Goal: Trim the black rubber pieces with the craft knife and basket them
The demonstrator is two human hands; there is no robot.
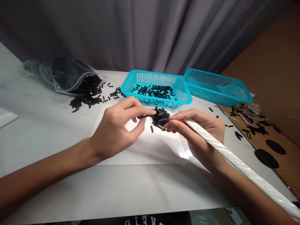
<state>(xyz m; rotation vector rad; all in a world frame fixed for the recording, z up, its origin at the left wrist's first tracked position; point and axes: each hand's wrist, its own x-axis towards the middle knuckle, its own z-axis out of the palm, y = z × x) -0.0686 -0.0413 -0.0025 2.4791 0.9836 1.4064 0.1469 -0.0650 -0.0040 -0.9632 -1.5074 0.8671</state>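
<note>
Closest to you, a white twisty rod slants across in front of your right arm and hand. Your right hand pinches a thin black piece between thumb and pointer finger. Your left hand pinches a small dark bit with its fingertips, right beside a black heap. That heap sits on a white sheet, between your two hands. Just behind it, a blue basket holds lots more pieces. Right beside that is a second blue basket. Over on the left, a clear bag lies with black pieces at its mouth.
</note>
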